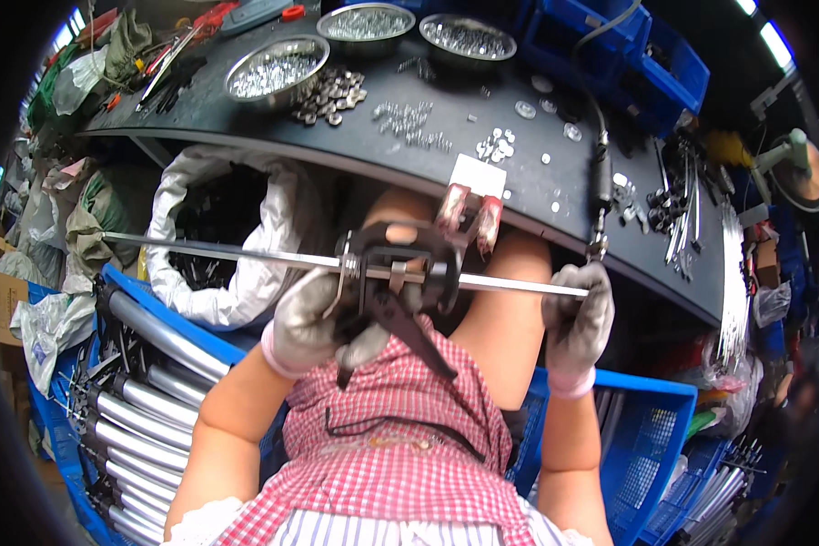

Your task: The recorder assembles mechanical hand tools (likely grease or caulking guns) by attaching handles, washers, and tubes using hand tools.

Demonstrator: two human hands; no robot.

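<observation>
My left hand (308,326), in a grey glove, is wrapped round the black plastic body (432,259) of what looks like a bar clamp. A black lever (414,335) hangs from that body, and a small spring shows at its left side. Through it runs a long flat steel bar (218,253), reaching left past a white sack and right to my other hand. My right hand (580,318), gloved too, is closed at the bar's right end, below a hanging pneumatic screwdriver (602,173). Its fingertips partly hide what they pinch.
Metal bowls (278,71) of small parts stand along the dark bench (409,82), beside loose pins and nuts. A small fixture with red-wrapped prongs (469,214) juts from the front edge. Below are a white sack (278,209) and blue crates (651,446) with metal tubes.
</observation>
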